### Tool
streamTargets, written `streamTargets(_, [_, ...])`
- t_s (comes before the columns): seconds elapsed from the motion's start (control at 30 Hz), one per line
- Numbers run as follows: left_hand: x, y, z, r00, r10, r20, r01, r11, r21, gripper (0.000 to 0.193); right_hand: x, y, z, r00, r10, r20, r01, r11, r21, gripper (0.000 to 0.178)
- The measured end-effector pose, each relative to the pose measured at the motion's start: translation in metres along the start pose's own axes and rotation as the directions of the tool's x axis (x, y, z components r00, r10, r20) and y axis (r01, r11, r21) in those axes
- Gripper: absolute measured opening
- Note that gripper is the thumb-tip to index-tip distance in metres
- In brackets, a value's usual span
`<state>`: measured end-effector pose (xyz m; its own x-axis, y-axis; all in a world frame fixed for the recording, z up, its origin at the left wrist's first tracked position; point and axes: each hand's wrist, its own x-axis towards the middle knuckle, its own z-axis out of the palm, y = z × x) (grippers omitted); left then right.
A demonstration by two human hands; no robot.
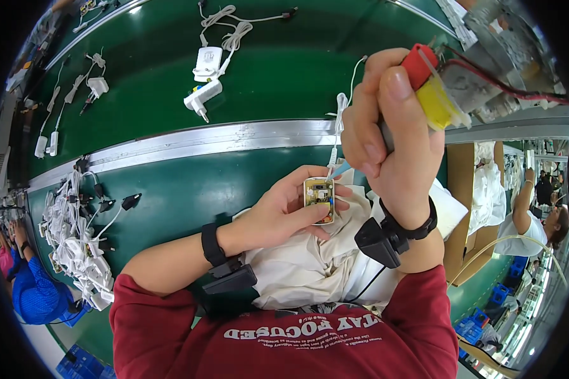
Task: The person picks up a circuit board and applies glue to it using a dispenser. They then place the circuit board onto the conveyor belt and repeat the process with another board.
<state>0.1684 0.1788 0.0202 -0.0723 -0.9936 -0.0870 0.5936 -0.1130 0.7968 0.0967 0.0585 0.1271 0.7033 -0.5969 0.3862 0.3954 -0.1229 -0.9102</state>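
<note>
My left hand [283, 211] is closed around an open white power adapter [320, 201], whose circuit board faces up. Its white cable [333, 156] runs away toward the back of the table. A dispensing tool [437, 104] with a red and a yellow part is gripped in my right hand [398, 136]. From below that fist a blue tapered nozzle [342, 168] points down to the adapter's far edge; whether it touches the board I cannot tell. Grey-white cloth [310, 271] lies under both hands.
A heap of white adapters and cables [82, 240] lies on the left. Beyond the metal rail [189, 140], several adapters [207, 63] sit on a green surface. At right stands a cardboard box [459, 189] holding white bags. Co-workers [41, 284] sit at both sides.
</note>
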Motion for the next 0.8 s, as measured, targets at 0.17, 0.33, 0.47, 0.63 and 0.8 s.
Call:
streamTargets(0.17, [-0.004,0.001,-0.004,0.999,0.032,0.008,-0.032,0.999,-0.008,0.044,-0.001,0.004,0.006,0.998,-0.021,0.057,0.021,1.000,-0.012,0.023])
streamTargets(0.33, [-0.008,0.001,-0.006,0.999,0.053,0.007,-0.052,0.998,-0.022,0.045,0.000,0.005,0.009,0.998,-0.036,0.045,0.037,0.999,-0.006,0.023])
streamTargets(0.47, [-0.011,0.003,-0.007,0.998,0.065,0.010,-0.065,0.998,-0.010,0.044,0.001,0.002,0.012,0.997,-0.041,0.062,0.043,0.999,-0.024,0.023])
streamTargets(0.63, [-0.015,0.006,-0.009,0.999,0.054,0.000,-0.054,0.999,0.002,0.043,-0.001,0.000,0.019,0.998,-0.040,0.054,0.041,0.999,-0.022,0.024])
streamTargets(0.8, [-0.017,0.007,-0.012,0.998,0.045,-0.038,-0.046,0.999,-0.026,0.040,-0.005,-0.004,0.023,0.997,0.000,0.075,0.001,1.000,-0.004,0.027])
